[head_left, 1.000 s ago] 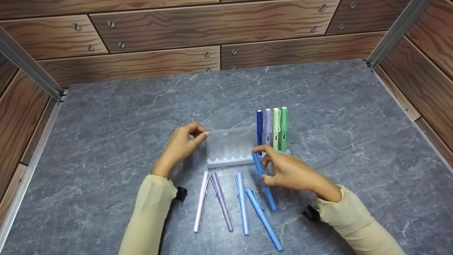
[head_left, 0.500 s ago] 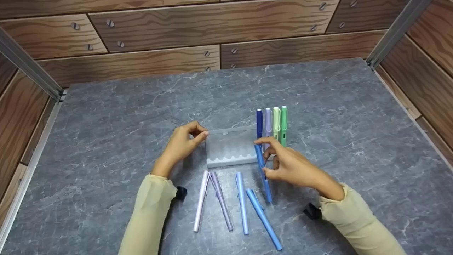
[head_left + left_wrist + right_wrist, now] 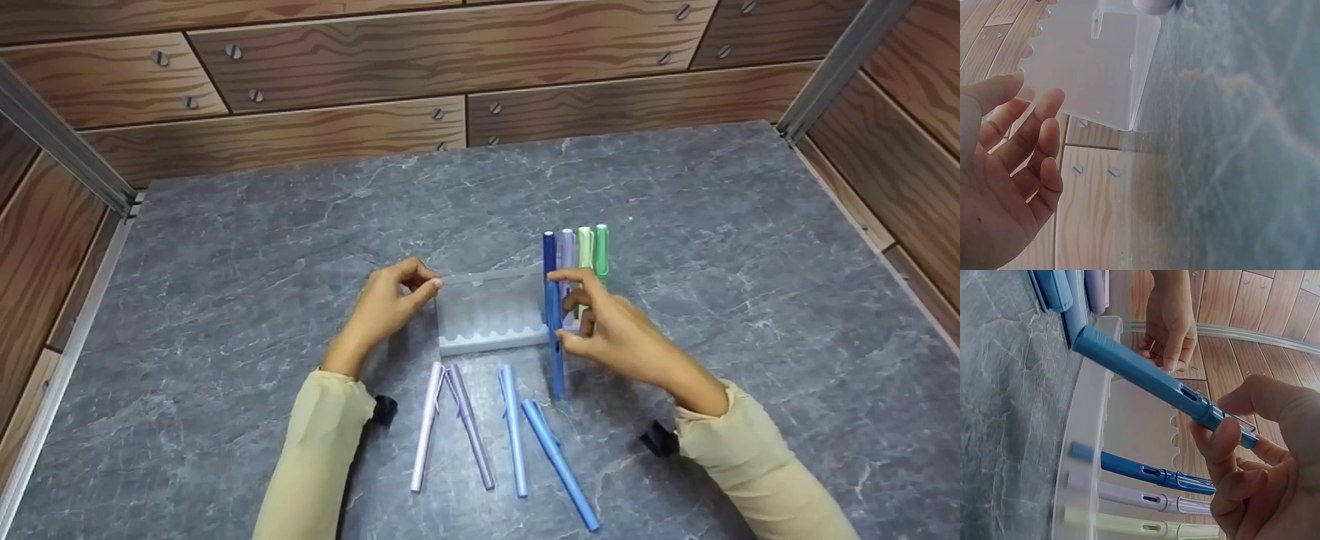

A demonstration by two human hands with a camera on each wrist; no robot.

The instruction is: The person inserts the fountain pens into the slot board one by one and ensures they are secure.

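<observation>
My right hand (image 3: 622, 337) pinches a blue pen (image 3: 1140, 377) between thumb and fingers, clip end up, lower end slanting toward the front of a clear pen stand (image 3: 491, 307). My left hand (image 3: 390, 296) holds the stand's left edge, its thumb on the scalloped side in the left wrist view. In the stand's right part, a dark blue pen (image 3: 550, 251), a lilac pen (image 3: 568, 240), a pale green pen (image 3: 585, 238) and a green pen (image 3: 602, 247) stand side by side. My right fingers partly hide them. Bare notches run along the stand's left part.
In front of the stand, a pale lilac pen (image 3: 425, 431), a purple pen (image 3: 471, 427), a light blue pen (image 3: 514, 431) and another blue pen (image 3: 561, 465) lie on the grey marbled table (image 3: 262, 240). Wood-patterned walls (image 3: 450, 52) enclose the back and sides.
My right hand has moved up and away from me with the blue pen, which has swung from slanted to nearly upright in the head view. The left hand stays put.
</observation>
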